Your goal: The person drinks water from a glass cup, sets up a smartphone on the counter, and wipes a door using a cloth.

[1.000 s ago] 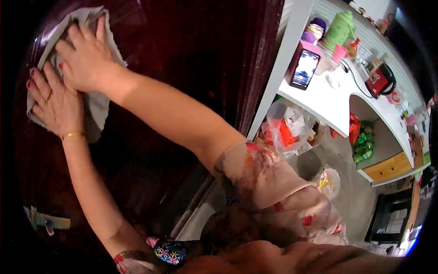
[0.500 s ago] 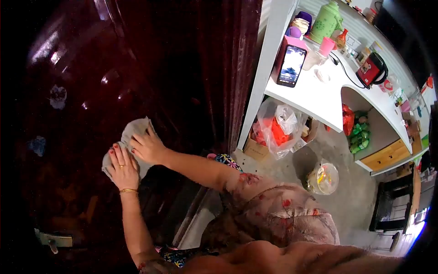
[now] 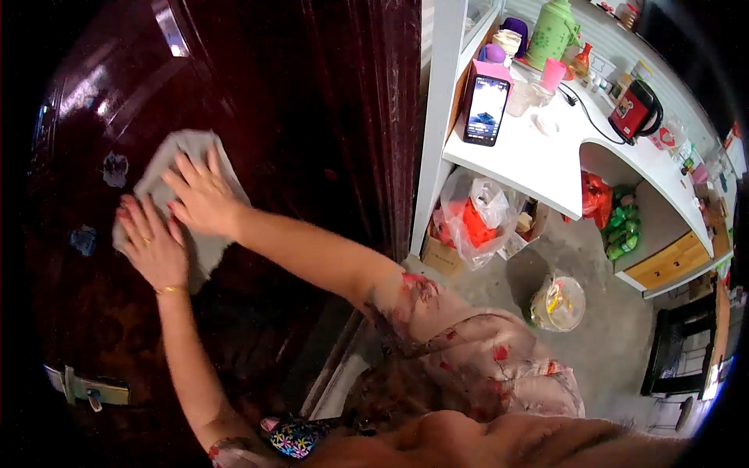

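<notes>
A pale grey cloth (image 3: 212, 251) lies spread against a glossy dark red-brown door (image 3: 257, 101). My left hand (image 3: 153, 243), with a ring, a gold bracelet and red nails, rests flat on the cloth's lower left part. Its fingers are stretched out and point up. Up and to the right of it, my right hand (image 3: 204, 196) presses the cloth with spread fingers. The two hands are close together. Left of the cloth, a pale patch (image 3: 115, 169) and a bluish patch (image 3: 83, 240) mark the door. A metal latch (image 3: 95, 391) sits at lower left.
On the right, a white desk (image 3: 538, 168) holds a phone (image 3: 487, 111), a green thermos (image 3: 552, 35), a pink cup (image 3: 553, 75) and a red appliance (image 3: 636, 111). Below are plastic bags (image 3: 480, 222), green bottles (image 3: 622, 234) and a clear bin (image 3: 559, 303) on the floor.
Both hands have moved up and left across the door with the cloth, nearer to the pale patch. More of the cloth shows spread out. The view has shifted slightly.
</notes>
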`<state>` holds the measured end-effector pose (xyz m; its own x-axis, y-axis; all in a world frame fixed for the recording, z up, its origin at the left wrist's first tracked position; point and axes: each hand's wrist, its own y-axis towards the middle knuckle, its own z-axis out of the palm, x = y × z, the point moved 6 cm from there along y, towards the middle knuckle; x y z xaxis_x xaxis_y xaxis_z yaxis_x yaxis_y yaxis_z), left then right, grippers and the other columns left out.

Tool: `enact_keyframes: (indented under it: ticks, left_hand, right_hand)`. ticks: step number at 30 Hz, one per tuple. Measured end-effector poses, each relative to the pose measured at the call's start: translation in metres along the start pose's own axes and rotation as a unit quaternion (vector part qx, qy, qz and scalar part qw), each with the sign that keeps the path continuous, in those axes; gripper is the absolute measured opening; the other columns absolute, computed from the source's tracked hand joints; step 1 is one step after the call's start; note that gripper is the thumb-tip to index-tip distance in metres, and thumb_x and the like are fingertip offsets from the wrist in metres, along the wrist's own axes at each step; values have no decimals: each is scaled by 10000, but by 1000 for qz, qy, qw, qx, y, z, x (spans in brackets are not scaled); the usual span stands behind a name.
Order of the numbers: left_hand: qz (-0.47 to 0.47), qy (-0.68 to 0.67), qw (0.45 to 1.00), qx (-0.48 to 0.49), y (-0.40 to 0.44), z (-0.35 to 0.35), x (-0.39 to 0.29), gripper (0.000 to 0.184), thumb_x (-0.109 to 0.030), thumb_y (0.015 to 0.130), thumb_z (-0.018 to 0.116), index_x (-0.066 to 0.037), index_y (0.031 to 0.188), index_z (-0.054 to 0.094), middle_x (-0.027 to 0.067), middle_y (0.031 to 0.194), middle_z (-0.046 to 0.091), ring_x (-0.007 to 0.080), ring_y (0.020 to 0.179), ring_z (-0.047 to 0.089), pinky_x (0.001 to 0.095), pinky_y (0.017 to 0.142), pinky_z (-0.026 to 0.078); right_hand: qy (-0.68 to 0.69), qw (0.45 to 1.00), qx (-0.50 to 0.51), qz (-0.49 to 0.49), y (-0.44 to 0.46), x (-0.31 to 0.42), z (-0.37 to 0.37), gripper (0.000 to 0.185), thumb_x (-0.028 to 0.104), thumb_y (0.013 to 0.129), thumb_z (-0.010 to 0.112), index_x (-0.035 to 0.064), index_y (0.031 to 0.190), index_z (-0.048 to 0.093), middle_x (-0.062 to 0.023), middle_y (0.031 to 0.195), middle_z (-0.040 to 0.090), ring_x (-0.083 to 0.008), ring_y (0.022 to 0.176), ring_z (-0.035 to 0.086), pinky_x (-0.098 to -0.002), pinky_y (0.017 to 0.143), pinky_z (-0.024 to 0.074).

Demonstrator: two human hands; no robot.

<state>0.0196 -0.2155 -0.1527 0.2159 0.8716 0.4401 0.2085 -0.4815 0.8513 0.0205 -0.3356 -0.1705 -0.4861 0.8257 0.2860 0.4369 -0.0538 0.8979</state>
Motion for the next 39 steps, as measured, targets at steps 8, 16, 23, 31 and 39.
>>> enact_keyframes:
  ticks: [8, 16, 23, 31, 39]
  left_hand:
    - [-22, 25, 990, -135, 123, -14, 18, 538, -283, 877, 549, -326, 1379, 361, -27, 1311, 375, 244, 1319, 291, 460, 752, 407]
    - [33, 1, 997, -68, 62, 6, -45, 550, -361, 873, 503, -249, 1393, 363, -49, 1464, 281, 168, 1330, 301, 426, 753, 391]
    - [103, -41, 982, 152, -71, 56, -100, 644, -359, 867, 514, -155, 1432, 284, 25, 1480, 271, 193, 1310, 333, 422, 817, 444]
    - [149, -74, 939, 300, -190, 62, -103, 742, -247, 851, 545, -149, 1468, 144, 34, 1515, 165, 203, 1364, 224, 406, 1023, 292]
    - [-51, -95, 980, 166, -93, 16, -35, 735, -257, 850, 552, -175, 1463, 157, 147, 1518, 81, 365, 1387, 93, 586, 1023, 240]
  right_hand:
    - [-53, 977, -180, -97, 130, -3, -52, 520, 323, 800, 555, 86, 1252, 459, -271, 1329, 335, -430, 1181, 383, -654, 1042, -5]
    - [-66, 990, -113, -56, 53, -60, -23, 532, 369, 778, 579, 103, 1228, 480, -245, 1300, 364, -402, 1084, 459, -665, 1029, 57]
    - [-103, 992, 44, 59, -97, -91, 35, 449, 313, 820, 553, 37, 1166, 482, -257, 1285, 379, -423, 1112, 425, -635, 1015, 171]
    - [-4, 959, 224, 173, -203, -66, 60, 485, 218, 886, 498, 28, 1306, 347, -271, 1400, 214, -455, 1303, 215, -570, 1060, 196]
    - [42, 994, 93, 38, -66, 2, 5, 481, 252, 866, 513, 63, 1297, 413, -266, 1348, 315, -415, 1299, 241, -613, 1054, 101]
